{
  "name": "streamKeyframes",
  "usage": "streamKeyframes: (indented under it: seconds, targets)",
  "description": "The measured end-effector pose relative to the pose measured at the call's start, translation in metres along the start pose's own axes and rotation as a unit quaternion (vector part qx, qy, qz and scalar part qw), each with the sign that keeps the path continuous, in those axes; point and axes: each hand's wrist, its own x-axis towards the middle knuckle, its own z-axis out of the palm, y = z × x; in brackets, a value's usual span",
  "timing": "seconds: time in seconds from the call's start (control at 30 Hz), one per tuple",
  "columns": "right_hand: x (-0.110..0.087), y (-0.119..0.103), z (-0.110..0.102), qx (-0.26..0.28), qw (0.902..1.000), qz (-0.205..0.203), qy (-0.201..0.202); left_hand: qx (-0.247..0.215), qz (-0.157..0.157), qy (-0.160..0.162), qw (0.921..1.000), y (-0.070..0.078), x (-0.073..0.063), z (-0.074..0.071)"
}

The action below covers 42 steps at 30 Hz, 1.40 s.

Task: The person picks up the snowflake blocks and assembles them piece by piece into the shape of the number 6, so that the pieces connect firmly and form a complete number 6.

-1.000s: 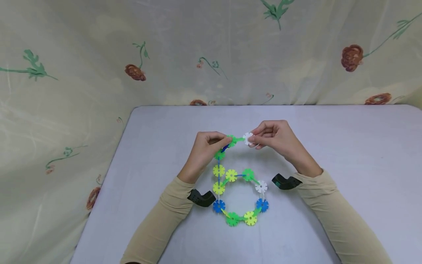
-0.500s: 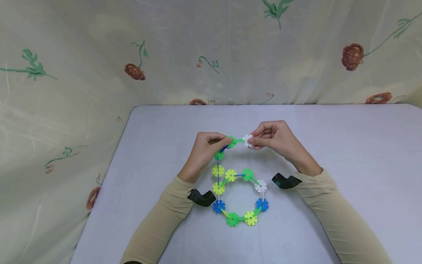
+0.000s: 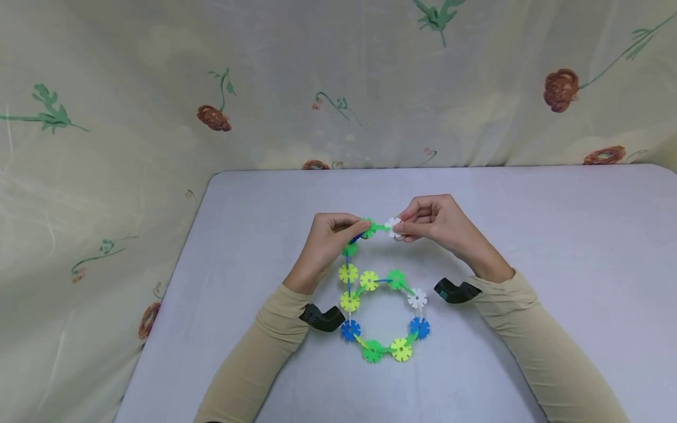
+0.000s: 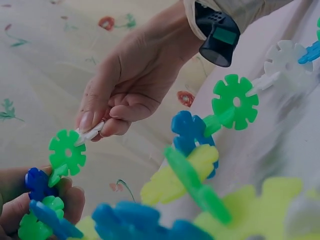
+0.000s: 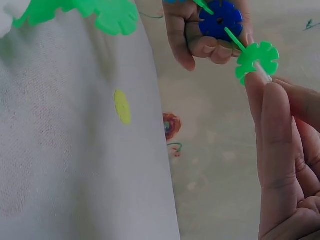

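Plastic snowflake discs with notched rims are joined into a ring with a tail. At the tail's top end is a white snowflake disc [image 3: 392, 227], linked by a green connecting disc to a green snowflake disc [image 3: 369, 228]. My right hand [image 3: 439, 223] pinches the white disc between thumb and fingers. My left hand [image 3: 329, 244] grips the chain by that green disc, with a dark blue disc [image 4: 37, 185] among its fingers in the left wrist view. In the right wrist view the white piece is mostly hidden behind the right fingertips, beside the green disc [image 5: 259, 59].
The ring's lower part, with a blue disc [image 3: 420, 328] and a yellow one [image 3: 401, 350], lies on the white-covered table [image 3: 254, 235]. A lone yellow disc [image 5: 122, 107] shows in the right wrist view. A flowered curtain [image 3: 264, 70] hangs behind.
Both hands keep their grips. The white disc and right hand have shifted slightly down and left, a little closer to the green disc. The whole head view has also shifted slightly.
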Motion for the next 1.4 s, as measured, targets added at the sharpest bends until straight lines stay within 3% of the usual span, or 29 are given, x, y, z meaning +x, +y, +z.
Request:
streamKeyframes:
  seconds: [0.33,0.53,0.63,0.87,1.07,1.3,1.4]
  targets:
    - [0.002,0.005,-0.003,-0.012,0.9996,-0.012,-0.021,-0.007,-0.002,-0.011,0.9999,0.001,-0.004,-0.006]
    - [0.009,0.020,-0.013,-0.021,0.9996,0.013,-0.012,-0.014,-0.008,-0.010,0.9998,0.001,-0.003,-0.003]
    - [0.015,0.027,-0.015,-0.041,0.9986,0.021,-0.026,-0.011,-0.006,-0.007,0.9999,0.002,-0.002,-0.002]
    - [0.040,0.033,-0.004,-0.109,0.9923,-0.001,-0.060,0.003,0.002,0.008,1.0000,0.003,0.001,-0.003]
    - [0.064,0.025,0.016,-0.206,0.9722,-0.036,-0.106,0.003,-0.004,0.013,0.9999,0.004,0.001,-0.004]
    - [0.079,0.018,0.037,-0.326,0.9327,-0.059,-0.144,-0.005,-0.004,0.010,0.9999,0.004,0.001,-0.003]
    - [0.081,0.016,0.042,-0.329,0.9298,-0.066,-0.151,-0.008,-0.002,0.010,0.9999,0.004,0.000,-0.003]
